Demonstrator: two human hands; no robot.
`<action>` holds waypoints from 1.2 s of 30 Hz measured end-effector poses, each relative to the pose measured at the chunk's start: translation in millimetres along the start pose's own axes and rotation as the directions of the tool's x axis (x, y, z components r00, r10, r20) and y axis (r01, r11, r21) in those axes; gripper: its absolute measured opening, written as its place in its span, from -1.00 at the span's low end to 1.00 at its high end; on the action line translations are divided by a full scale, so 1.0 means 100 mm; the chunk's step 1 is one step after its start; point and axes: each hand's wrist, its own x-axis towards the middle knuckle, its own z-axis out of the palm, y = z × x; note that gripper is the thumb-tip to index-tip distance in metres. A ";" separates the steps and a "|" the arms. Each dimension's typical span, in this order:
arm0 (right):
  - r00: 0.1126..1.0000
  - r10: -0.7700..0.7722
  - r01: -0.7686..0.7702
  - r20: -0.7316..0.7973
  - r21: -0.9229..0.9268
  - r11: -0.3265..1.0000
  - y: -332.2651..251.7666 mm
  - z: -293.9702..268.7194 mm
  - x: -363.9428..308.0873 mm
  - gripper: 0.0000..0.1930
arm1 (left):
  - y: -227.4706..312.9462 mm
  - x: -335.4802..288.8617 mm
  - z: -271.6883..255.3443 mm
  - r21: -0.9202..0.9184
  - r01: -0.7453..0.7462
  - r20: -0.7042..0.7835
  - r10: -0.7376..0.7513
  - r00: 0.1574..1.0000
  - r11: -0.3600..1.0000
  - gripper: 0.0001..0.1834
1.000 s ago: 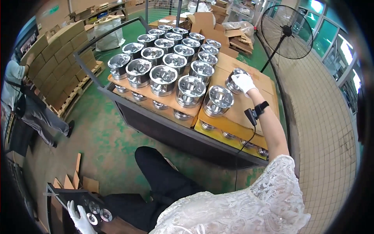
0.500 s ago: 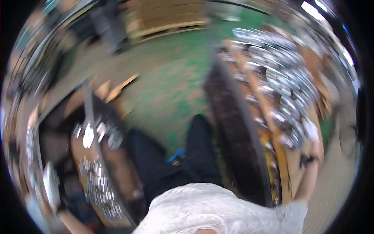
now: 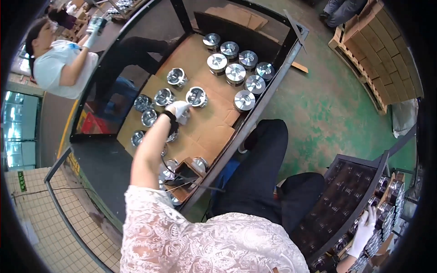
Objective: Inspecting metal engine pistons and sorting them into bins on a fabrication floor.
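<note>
My left hand (image 3: pixel 179 108), in a white glove, is down among metal pistons on the cardboard-lined table. Its fingers close at the edge of a shiny piston (image 3: pixel 196 97); another piston (image 3: pixel 184 118) is partly hidden beneath the hand. Several more pistons, such as one (image 3: pixel 176 78) just beyond, stand loosely around it. Farther right on the same cardboard is a tighter group of upright pistons (image 3: pixel 235 73) with bright flat tops. Out to the lower right, my gloved right hand (image 3: pixel 364 231) rests with fingers apart over pistons (image 3: pixel 386 214) packed in a dark rack.
A metal frame edge (image 3: pixel 268 98) borders the table, with dark clear panels behind. A small cardboard box (image 3: pixel 184 179) sits at its near corner. At the far left another person (image 3: pixel 63 63) holds up a piston (image 3: pixel 97 23). Stacked cartons (image 3: pixel 387 59) stand on a pallet (image 3: pixel 359 68).
My view has swung left, bringing the cardboard-lined table to the middle. My left hand has moved in among its pistons; my right hand stays by the pistons on the right.
</note>
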 end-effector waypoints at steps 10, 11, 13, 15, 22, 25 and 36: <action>0.949 0.235 -0.237 0.208 -0.019 0.971 -0.76 0.26 -0.21 -0.72 | 0.92 2.25 1.73 -0.987 0.157 0.141 -0.309 0.941 0.028 -0.27; 0.930 0.297 -0.310 0.215 0.032 0.950 -0.87 0.24 -0.26 -0.72 | 1.08 2.44 1.76 -0.985 0.170 0.154 -0.286 0.946 0.032 -0.18; 0.893 0.398 -0.399 0.212 -0.038 0.916 -1.02 0.10 -0.44 -0.71 | 1.51 2.94 2.10 -0.964 0.254 0.222 -0.285 0.932 0.081 -0.29; 0.845 0.393 -0.484 0.363 0.207 0.850 -0.83 0.38 -0.29 -0.70 | 0.34 3.24 2.19 -0.960 0.104 -0.035 -0.480 0.877 0.260 -0.25; 0.942 0.268 -0.246 0.202 -0.125 0.961 -0.64 0.53 -0.82 -0.70 | 0.92 2.96 2.22 -0.939 0.261 0.312 -0.235 0.921 -0.224 -0.64; 0.915 0.290 -0.324 0.280 0.086 0.942 -0.84 0.68 -0.70 -0.62 | 0.80 2.05 1.53 -0.970 0.225 0.234 -0.115 0.965 -0.090 -0.50; 0.914 -0.297 0.030 0.275 0.685 0.728 -1.87 0.94 -0.01 -0.68 | 2.69 -1.18 -0.19 -0.799 -0.308 -0.379 -0.036 0.924 0.517 -0.74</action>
